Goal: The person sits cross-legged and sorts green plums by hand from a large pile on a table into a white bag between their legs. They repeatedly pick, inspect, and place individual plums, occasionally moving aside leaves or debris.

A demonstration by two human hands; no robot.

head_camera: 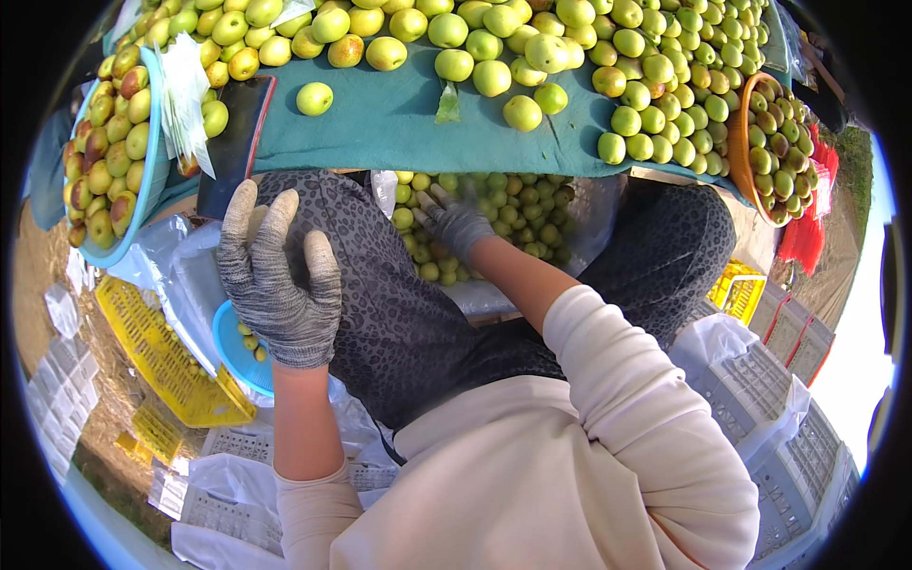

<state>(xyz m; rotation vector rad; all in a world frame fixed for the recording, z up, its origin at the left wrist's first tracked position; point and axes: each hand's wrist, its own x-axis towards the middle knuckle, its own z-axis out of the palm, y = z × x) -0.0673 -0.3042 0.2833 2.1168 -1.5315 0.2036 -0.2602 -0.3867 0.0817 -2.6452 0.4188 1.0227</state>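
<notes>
My left hand (281,285), in a grey knit glove with pale fingertips, is raised over my left thigh, fingers apart and bent, with nothing in it. My right hand (456,222), gloved alike, reaches down between my knees onto green jujube-like fruit (531,206) in a plastic-lined container. Its fingers are spread on the fruit; some blur lies beside them, and whether it grips one is unclear. Beyond my knees, a teal cloth (356,135) bears many larger green fruits (491,77), some with red-brown patches. A green leaf (448,103) lies on the cloth near them.
At left stand a blue basket of fruit (152,142), a stack of thin white sheets (184,96) and a dark flat device (239,135). An orange basket (741,135) is at right. Yellow crates (164,349), a blue basin (231,349) and grey crates (755,385) surround me.
</notes>
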